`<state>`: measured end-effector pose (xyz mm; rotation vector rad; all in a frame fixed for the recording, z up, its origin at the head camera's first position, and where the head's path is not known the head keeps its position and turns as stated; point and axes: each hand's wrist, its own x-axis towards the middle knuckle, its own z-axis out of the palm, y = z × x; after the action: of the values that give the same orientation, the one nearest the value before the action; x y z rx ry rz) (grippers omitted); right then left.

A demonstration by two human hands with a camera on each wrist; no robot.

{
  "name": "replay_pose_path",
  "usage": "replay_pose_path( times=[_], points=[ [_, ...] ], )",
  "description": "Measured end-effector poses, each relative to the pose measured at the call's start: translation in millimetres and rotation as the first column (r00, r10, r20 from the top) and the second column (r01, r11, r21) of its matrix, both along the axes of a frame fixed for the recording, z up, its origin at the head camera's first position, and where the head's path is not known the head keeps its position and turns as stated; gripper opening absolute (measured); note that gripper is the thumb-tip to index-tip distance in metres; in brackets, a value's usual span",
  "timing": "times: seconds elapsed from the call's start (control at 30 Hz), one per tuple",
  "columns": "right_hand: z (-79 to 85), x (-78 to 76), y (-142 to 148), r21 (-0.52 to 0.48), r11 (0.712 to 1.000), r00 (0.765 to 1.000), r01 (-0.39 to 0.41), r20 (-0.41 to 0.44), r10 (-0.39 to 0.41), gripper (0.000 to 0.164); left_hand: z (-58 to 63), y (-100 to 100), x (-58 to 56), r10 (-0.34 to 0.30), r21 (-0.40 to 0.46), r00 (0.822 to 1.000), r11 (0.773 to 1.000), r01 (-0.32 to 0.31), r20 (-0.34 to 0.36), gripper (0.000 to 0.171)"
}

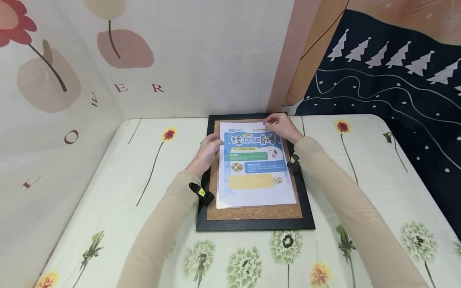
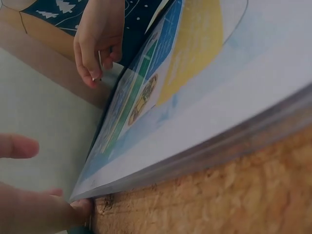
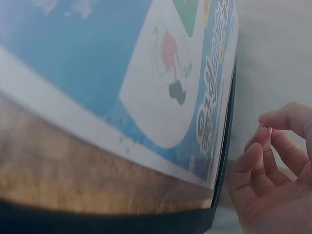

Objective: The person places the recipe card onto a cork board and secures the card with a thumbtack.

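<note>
A laminated printed sheet with blue, green and yellow blocks lies on a black-framed cork board. At the sheet's upper left edge is my left hand, its thumb right by the corner and another finger held apart. Over the board's top right corner, my right hand pinches a small whitish pin-like thing between thumb and fingertips. Most of that small thing is hidden by the fingers. The hand shows raised above the frame in the left wrist view.
The board lies on a table with a flower-patterned cloth, its top edge close to the pale wall hanging. A dark cloth with white trees hangs at the right. Each wrist wears a small black camera on a strap.
</note>
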<state>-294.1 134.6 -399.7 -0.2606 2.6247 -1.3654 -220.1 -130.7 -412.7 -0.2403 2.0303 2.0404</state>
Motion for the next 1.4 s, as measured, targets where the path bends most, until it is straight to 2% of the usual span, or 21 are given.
replay_pose_path(
  times=[0.3,0.37,0.43,0.57,0.7,0.8,0.83,1.07,1.13,1.23,1.4],
  points=[
    [-5.3,-5.9,-7.6,-0.015,1.0,1.0,0.011,-0.006,-0.011,0.023,6.5,-8.2,-1.0,-0.076,-0.081,0.995,0.994,0.07,-0.071,0.058],
    [-7.1,-7.5,-9.2,-0.005,1.0,1.0,0.008,-0.004,-0.008,0.024,7.3,-10.5,-0.4,-0.111,-0.138,0.991,0.985,0.1,-0.073,0.056],
    [-8.6,-8.8,-10.7,0.003,1.0,1.0,0.004,-0.002,-0.004,0.024,8.0,-12.7,0.8,-0.155,-0.221,0.986,0.965,0.138,-0.064,0.054],
    [-9.9,-10.6,-13.5,-0.004,1.0,1.0,-0.004,0.01,0.004,0.024,9.5,-17.2,4.8,-0.245,-0.393,0.968,0.896,0.206,-0.051,0.051],
    [-9.8,-12.3,-16.8,-0.009,1.0,1.0,-0.006,0.021,0.006,0.025,10.1,-22.1,6.1,-0.33,-0.553,0.939,0.802,0.226,-0.094,0.05],
    [-9.3,-13.2,-19.0,-0.01,1.0,1.0,-0.004,0.026,0.004,0.025,9.2,-26.2,5.4,-0.41,-0.66,0.903,0.714,0.232,-0.126,0.051],
    [-9.4,-13.7,-19.7,-0.014,1.0,1.0,-0.002,0.029,0.002,0.025,8.2,-27.8,4.9,-0.436,-0.681,0.89,0.693,0.238,-0.132,0.052],
    [-8.6,-15.5,-25.2,-0.05,0.999,0.999,-0.007,0.053,0.01,0.025,-4.4,-38.2,-0.6,-0.589,-0.767,0.799,0.568,0.298,-0.125,0.055],
    [-8.5,-16.2,-26.9,-0.05,0.999,0.999,-0.015,0.048,0.017,0.024,-6.1,-40.1,-1.4,-0.616,-0.785,0.778,0.538,0.308,-0.118,0.057],
    [-9.1,-18.0,-29.5,-0.042,0.999,0.999,-0.025,0.04,0.026,0.024,-7.7,-42.5,-2.5,-0.646,-0.8,0.757,0.502,0.328,-0.095,0.06],
    [-10.9,-22.9,-34.7,-0.037,0.999,0.999,-0.025,0.037,0.026,0.024,-6.5,-46.3,-2.5,-0.675,-0.799,0.735,0.477,0.367,-0.065,0.065]
  ],
)
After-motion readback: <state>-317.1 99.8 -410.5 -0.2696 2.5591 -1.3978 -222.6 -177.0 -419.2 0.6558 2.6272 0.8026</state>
